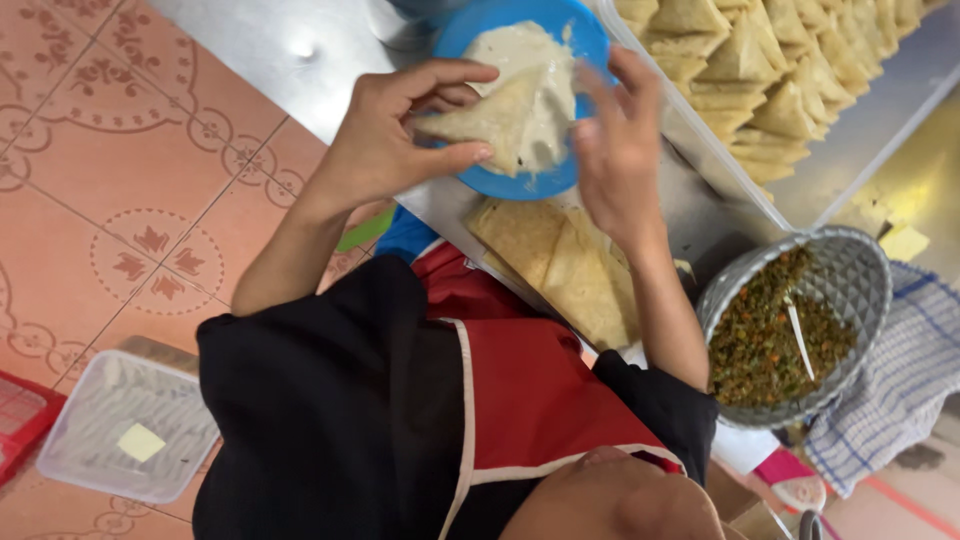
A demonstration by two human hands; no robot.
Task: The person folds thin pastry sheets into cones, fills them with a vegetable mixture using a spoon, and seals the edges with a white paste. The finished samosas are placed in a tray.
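Both hands work over a blue plate (520,185) that sits on the steel counter (300,50) near its front edge. The left hand (385,135) grasps a folded triangular pastry (500,115), thumb under one side and fingers curled over the other, holding it just above the plate. The right hand (615,140) has its fingers spread and slightly bent, fingertips touching the pastry's far edge; it presses rather than clenches. Pale paste (525,50) is smeared across the plate beneath the pastry.

Just beside the plate, at the counter's front edge, lies a stack of flat pastry sheets (565,265), partly hidden by the right forearm. Further along the counter a clear rectangular tray (700,150) holds rows of finished folded triangles (770,70) (packed tightly, edges touching). Near the right elbow, a grey patterned bowl (860,270) holds a chopped green and brown filling (770,340) with a white spoon (800,335) stuck in it; the bowl rests on a checked white and blue cloth (910,370).

On the patterned tile floor (120,200), well apart from the counter, stands a clear plastic lidded box (130,425) next to a red crate (20,415).
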